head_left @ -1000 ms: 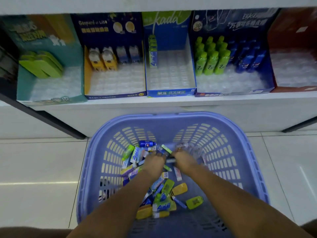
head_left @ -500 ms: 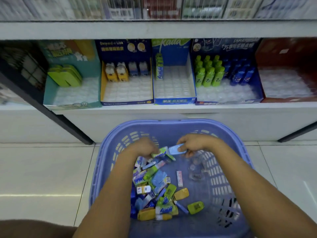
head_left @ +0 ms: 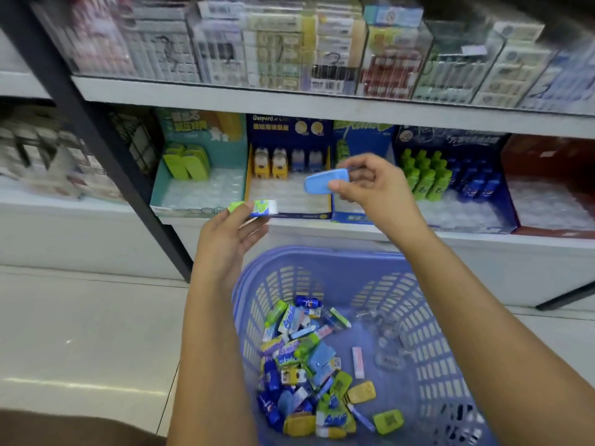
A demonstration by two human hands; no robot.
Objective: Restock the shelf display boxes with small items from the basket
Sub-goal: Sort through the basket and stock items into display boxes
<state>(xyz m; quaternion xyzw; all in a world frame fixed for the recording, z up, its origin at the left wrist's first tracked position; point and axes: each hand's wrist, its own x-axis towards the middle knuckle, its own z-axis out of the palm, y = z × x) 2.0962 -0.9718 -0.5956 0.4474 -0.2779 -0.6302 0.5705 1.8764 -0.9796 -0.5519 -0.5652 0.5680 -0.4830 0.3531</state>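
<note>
My right hand (head_left: 370, 191) pinches a light blue flat item (head_left: 325, 184) in front of the dark blue display box (head_left: 288, 201) on the lower shelf. My left hand (head_left: 228, 239) holds a green, blue and white pack (head_left: 257, 208) near that box's front left corner. Below, the purple basket (head_left: 428, 323) on the floor holds several small coloured packs (head_left: 309, 368). A teal box (head_left: 196, 191) with green items stands left; a blue box (head_left: 351, 217) is partly hidden behind my right hand.
To the right stand a box of green and blue bottles (head_left: 450, 181) and a red box (head_left: 547, 194). A black shelf post (head_left: 106, 156) slants down at the left. The upper shelf (head_left: 322, 104) carries packaged goods. White floor tiles (head_left: 80, 333) lie left of the basket.
Both hands rose out of the basket to shelf height, each carrying an item. The camera tilted up, bringing the upper shelf into view.
</note>
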